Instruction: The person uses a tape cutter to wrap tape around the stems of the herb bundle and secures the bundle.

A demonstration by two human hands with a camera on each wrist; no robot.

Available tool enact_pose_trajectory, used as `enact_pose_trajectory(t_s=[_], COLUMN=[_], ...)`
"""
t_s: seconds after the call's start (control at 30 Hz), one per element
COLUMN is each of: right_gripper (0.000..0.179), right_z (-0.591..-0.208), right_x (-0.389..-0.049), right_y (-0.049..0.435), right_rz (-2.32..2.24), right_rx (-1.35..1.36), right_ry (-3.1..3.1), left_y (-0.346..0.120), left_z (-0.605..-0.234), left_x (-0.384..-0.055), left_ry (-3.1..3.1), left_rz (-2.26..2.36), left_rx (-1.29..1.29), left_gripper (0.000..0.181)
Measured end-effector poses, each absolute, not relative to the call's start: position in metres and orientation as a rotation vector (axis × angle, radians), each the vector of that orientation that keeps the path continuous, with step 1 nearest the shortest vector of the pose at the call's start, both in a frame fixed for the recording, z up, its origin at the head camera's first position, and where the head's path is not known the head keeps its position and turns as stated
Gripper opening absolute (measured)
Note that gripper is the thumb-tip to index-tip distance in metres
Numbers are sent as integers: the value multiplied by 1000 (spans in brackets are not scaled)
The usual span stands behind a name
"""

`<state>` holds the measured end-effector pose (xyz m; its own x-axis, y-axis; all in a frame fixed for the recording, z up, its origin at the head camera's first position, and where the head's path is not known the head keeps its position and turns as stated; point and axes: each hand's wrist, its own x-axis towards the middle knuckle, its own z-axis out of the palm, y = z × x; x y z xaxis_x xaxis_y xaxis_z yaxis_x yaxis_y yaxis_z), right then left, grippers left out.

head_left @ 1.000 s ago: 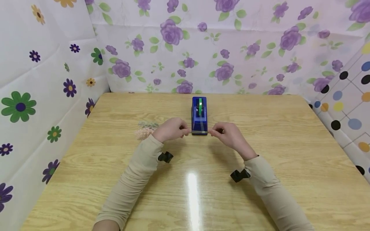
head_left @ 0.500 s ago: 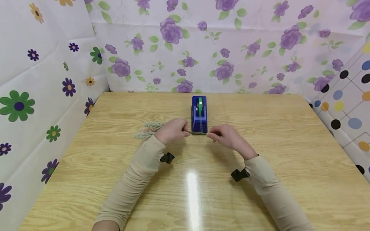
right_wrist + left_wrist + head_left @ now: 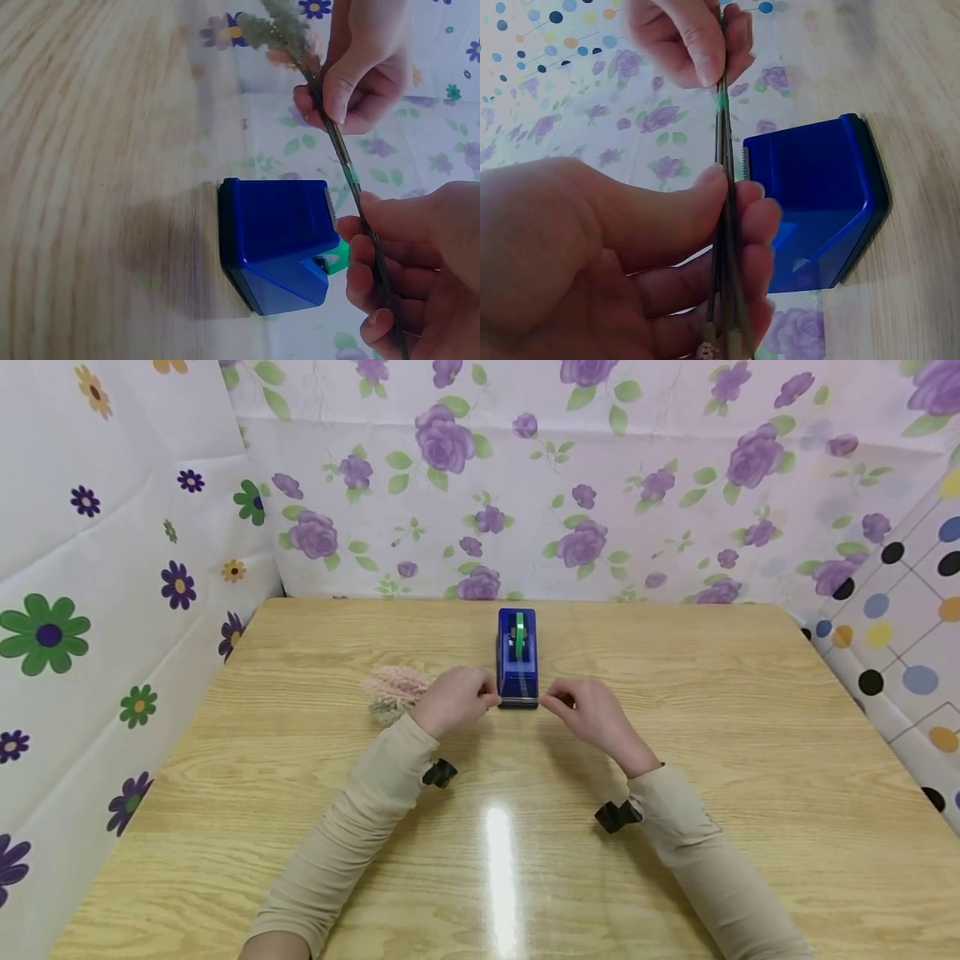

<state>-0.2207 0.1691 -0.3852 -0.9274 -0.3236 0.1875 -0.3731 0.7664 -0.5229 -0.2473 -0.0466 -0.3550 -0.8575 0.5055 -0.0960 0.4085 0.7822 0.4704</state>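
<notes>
A small bunch of artificial flowers (image 3: 396, 687), with pink and pale green heads, lies level across the front of a blue tape dispenser (image 3: 517, 681). Close to the flower heads, my left hand (image 3: 457, 700) pinches the thin dark stems (image 3: 721, 139) between thumb and fingers. Further along, toward the stem ends, my right hand (image 3: 592, 714) pinches the same bundle. Between the two hands a green, shiny band (image 3: 721, 102), which looks like tape, sits around the stems. The dispenser's toothed cutter (image 3: 331, 208) is right beside the bundle.
A green tape roll (image 3: 519, 635) sits in the dispenser, which stands on the wooden table (image 3: 675, 693). Flower-patterned cloth (image 3: 637, 485) hangs behind the table. A black wrist camera (image 3: 440, 773) is on the left wrist, another black camera (image 3: 618, 817) on the right.
The flower bunch has turned about its stems: pink heads showed first, then pale green ones, now pink at the top again. The left hand has shifted slightly right.
</notes>
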Motion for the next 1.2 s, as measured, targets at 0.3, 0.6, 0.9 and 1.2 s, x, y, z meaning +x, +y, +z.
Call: enact_pose_trajectory(t_s=[0.3,0.6,0.9,1.2], right_gripper=[18,27,14,21], right_z=[-391,-395,-398,-397], right_x=[-223,-227,-227,-233], right_y=[167,168,165,163], right_rz=[939,935,910,919], right_rx=[504,473,442,475], right_ry=[-2818,-2802,-2738,-2844], left_y=[-44,-42,-40,-36], left_z=[-363,-366,-368,-374], left_x=[-250,-254,-254,-254], left_ry=[2873,2807,2860,2959], left_rz=[708,799,789,724], left_rx=[710,668,687,654], left_gripper=[9,17,21,11])
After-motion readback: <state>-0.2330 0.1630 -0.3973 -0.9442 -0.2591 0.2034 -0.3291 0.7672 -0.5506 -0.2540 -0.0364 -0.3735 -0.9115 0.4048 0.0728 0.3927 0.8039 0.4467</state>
